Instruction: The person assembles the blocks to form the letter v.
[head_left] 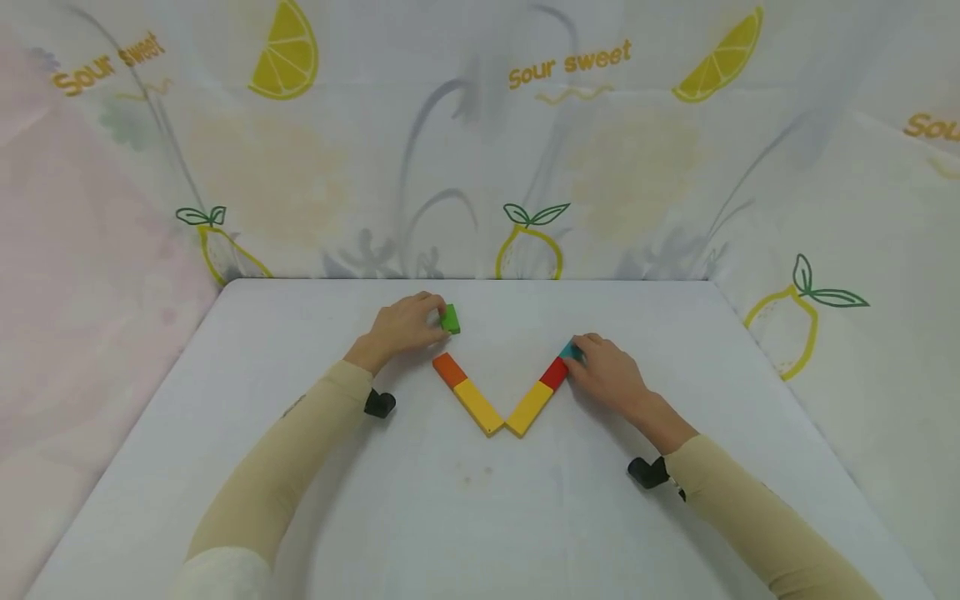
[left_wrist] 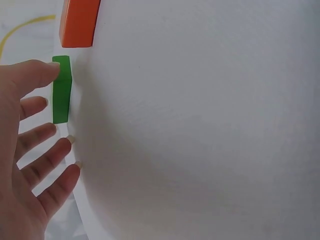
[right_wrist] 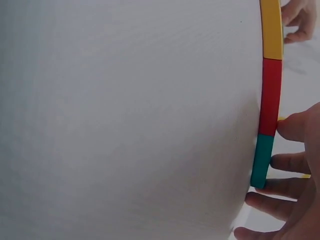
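Observation:
My left hand [head_left: 408, 323] holds a small green block [head_left: 450, 319] near the far side of the white table, its thumb on the near face in the left wrist view. My right hand [head_left: 609, 371] grips a blue-green block [right_wrist: 262, 162] at the far end of the right row, with the thumb beside the seam with a red block [right_wrist: 271, 95]. Below the red one lies a yellow block [head_left: 529, 408]. The left row has an orange block [head_left: 449, 369] and another yellow block [head_left: 478, 407]. The two rows form a V, meeting at the near end.
The white tabletop [head_left: 465, 533] surrounds the blocks. Behind it hangs a white cloth [head_left: 360, 167] printed with lemons and lettering. Black wrist cameras [head_left: 647, 473] sit below both wrists.

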